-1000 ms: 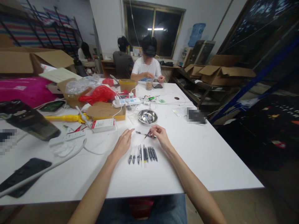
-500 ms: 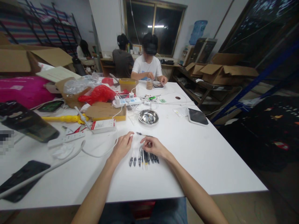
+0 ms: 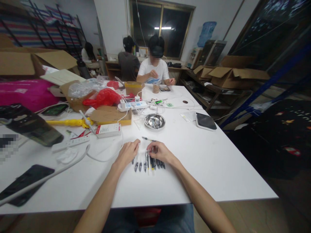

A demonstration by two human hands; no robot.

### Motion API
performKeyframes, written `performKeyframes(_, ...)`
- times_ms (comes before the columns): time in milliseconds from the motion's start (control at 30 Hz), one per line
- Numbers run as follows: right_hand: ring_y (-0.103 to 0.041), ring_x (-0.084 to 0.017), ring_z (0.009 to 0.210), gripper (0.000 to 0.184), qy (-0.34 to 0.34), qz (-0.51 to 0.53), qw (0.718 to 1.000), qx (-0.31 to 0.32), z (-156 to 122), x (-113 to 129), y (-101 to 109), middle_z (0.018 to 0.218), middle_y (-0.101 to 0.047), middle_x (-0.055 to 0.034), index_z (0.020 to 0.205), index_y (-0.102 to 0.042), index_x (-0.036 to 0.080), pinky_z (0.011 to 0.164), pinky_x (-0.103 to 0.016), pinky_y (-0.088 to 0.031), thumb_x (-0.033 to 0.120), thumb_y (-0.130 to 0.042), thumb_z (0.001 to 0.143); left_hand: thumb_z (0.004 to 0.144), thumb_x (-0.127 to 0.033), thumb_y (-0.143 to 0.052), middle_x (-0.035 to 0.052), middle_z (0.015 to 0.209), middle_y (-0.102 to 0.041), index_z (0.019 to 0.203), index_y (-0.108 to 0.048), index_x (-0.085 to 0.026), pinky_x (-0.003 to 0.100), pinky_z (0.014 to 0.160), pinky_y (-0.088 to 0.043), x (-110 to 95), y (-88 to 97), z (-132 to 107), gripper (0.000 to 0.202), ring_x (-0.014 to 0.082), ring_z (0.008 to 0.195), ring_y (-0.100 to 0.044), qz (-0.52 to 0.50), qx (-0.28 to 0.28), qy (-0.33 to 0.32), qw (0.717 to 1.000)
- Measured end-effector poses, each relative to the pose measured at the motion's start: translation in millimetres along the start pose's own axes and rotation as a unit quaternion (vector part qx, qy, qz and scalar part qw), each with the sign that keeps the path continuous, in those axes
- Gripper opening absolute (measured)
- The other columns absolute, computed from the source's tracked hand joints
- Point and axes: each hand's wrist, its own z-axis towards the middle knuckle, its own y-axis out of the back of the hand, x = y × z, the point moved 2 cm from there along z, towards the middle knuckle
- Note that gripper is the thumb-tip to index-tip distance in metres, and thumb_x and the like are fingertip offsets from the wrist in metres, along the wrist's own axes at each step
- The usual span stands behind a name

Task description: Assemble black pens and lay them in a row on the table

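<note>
My left hand [image 3: 128, 152] is closed at the left end of a row of pen parts, its thumb and forefinger pressed together. A dark pen tip [image 3: 133, 160] shows just below it; whether the fingers hold that piece is unclear. Clear pen barrels with dark tips [image 3: 140, 165] lie side by side between the hands. My right hand [image 3: 160, 152] is curled in a pinch over the row; what sits in its fingertips is too small to make out. Under it are dark refills and black pen pieces [image 3: 159, 164]. One pen [image 3: 148, 139] lies crosswise beyond the hands.
A steel dish [image 3: 155, 121] with small dark pieces stands ahead. To the left are a cardboard tray [image 3: 110, 116], a white cable [image 3: 104, 160], a power strip [image 3: 70, 144] and a phone [image 3: 26, 184]. A black-screened device [image 3: 206, 121] lies right. Another person [image 3: 153, 69] sits opposite.
A dark pen tip now shows below my left hand, left of the barrels. My right hand has barely shifted. The person opposite has raised one hand from the table.
</note>
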Motion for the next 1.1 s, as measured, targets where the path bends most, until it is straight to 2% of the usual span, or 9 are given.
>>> performKeyframes(167, -0.052, -0.011, 0.065, 0.017, 0.017, -0.039, 0.999, -0.002, 0.1, -1.4, 0.4, 0.076, -0.063, 0.0012, 0.081, -0.070, 0.016, 0.063, -0.021, -0.042, 0.005, -0.067, 0.069, 0.094, -0.018, -0.040, 0.0079, 0.092, -0.075, 0.119, -0.062, -0.022, 0.030, 0.082, -0.048, -1.1, -3.3, 0.5, 0.034, 0.0235, 0.093, -0.071, -0.017, -0.008, 0.000, 1.000)
performKeyframes(400, -0.053, -0.012, 0.068, 0.013, 0.028, -0.071, 0.997, 0.021, 0.1, 3.5, 3.1, 0.075, -0.064, 0.0007, 0.080, -0.071, 0.016, 0.066, -0.022, -0.042, 0.006, -0.071, 0.072, 0.087, -0.013, -0.043, 0.0075, 0.107, -0.071, 0.114, -0.065, -0.022, 0.031, 0.089, -0.048, -3.2, -5.9, 1.3, 0.036, 0.0215, 0.100, -0.066, -0.065, -0.042, -0.020, 0.997)
performKeyframes(533, -0.054, -0.013, 0.068, 0.012, 0.030, -0.067, 0.997, 0.021, 1.2, 2.1, 3.4, 0.075, -0.064, 0.0002, 0.080, -0.072, 0.017, 0.067, -0.023, -0.042, 0.007, -0.069, 0.073, 0.085, -0.011, -0.043, 0.0063, 0.103, -0.070, 0.112, -0.065, -0.022, 0.031, 0.089, -0.048, -3.6, -6.0, 1.4, 0.037, 0.0201, 0.095, -0.065, -0.089, -0.037, -0.042, 0.994)
performKeyframes(633, -0.054, -0.014, 0.069, 0.013, 0.027, -0.077, 0.997, -0.016, 3.6, -4.1, 7.9, 0.076, -0.065, -0.0006, 0.080, -0.071, 0.017, 0.069, -0.025, -0.041, 0.007, -0.065, 0.075, 0.084, -0.011, -0.044, 0.0056, 0.099, -0.069, 0.111, -0.066, -0.022, 0.031, 0.088, -0.047, -2.7, -7.7, 1.6, 0.036, 0.0196, 0.091, -0.064, -0.102, -0.034, -0.050, 0.993)
performKeyframes(800, -0.054, -0.018, 0.078, 0.019, -0.016, -0.160, 0.973, -0.167, 6.4, -24.5, 28.2, 0.079, -0.062, -0.0029, 0.087, -0.070, 0.017, 0.077, -0.030, -0.040, 0.007, -0.055, 0.081, 0.084, -0.011, -0.043, 0.0050, 0.092, -0.068, 0.108, -0.067, -0.021, 0.030, 0.085, -0.047, -1.0, -12.0, 2.4, 0.036, 0.0191, 0.086, -0.063, -0.115, -0.033, -0.061, 0.991)
performKeyframes(867, -0.054, -0.020, 0.082, 0.021, -0.031, -0.182, 0.961, -0.206, 6.0, -32.8, 35.6, 0.081, -0.061, -0.0039, 0.090, -0.069, 0.017, 0.081, -0.032, -0.040, 0.008, -0.053, 0.083, 0.085, -0.013, -0.044, 0.0047, 0.092, -0.068, 0.107, -0.068, -0.021, 0.030, 0.084, -0.047, -0.5, -12.8, 2.5, 0.034, 0.0190, 0.085, -0.063, -0.120, -0.036, -0.064, 0.990)
performKeyframes(967, -0.053, -0.021, 0.090, 0.019, -0.043, -0.194, 0.956, -0.214, 4.9, -41.9, 41.1, 0.087, -0.061, -0.0049, 0.099, -0.068, 0.017, 0.084, -0.033, -0.040, 0.013, -0.055, 0.086, 0.087, -0.015, -0.043, 0.0048, 0.095, -0.069, 0.106, -0.068, -0.022, 0.030, 0.085, -0.047, 0.0, -12.4, 2.3, 0.032, 0.0188, 0.086, -0.063, -0.127, -0.040, -0.069, 0.989)
performKeyframes(1100, -0.053, -0.021, 0.089, 0.024, -0.044, -0.205, 0.963, -0.170, 3.0, -44.4, 40.4, 0.090, -0.059, -0.0045, 0.108, -0.066, 0.018, 0.084, -0.032, -0.039, 0.030, -0.066, 0.088, 0.091, -0.018, -0.041, 0.0053, 0.095, -0.069, 0.105, -0.068, -0.021, 0.031, 0.085, -0.047, 0.8, -12.7, 2.3, 0.031, 0.0196, 0.089, -0.064, -0.124, -0.033, -0.070, 0.989)
